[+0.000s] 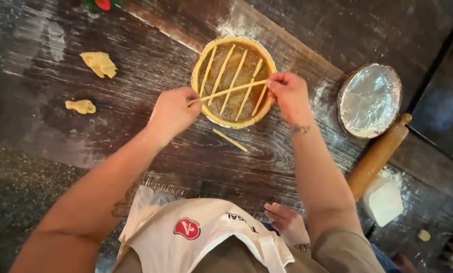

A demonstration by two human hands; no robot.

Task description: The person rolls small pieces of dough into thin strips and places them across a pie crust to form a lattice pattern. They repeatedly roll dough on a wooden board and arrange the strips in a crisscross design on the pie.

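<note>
I see the floured wooden table holding a filled tart with four dough strips. My left hand and right hand each pinch an end of a fifth dough strip, stretched diagonally across the tart.

On the desk, the pie sat centre; dough scraps at nine o'clock, foil pan and rolling pin at three.

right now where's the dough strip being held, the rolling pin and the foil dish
dough strip (229, 90), head view, middle of the strip over the pie
rolling pin (375, 159), head view, middle of the wooden barrel
foil dish (370, 100), head view, foil-lined inside
</note>
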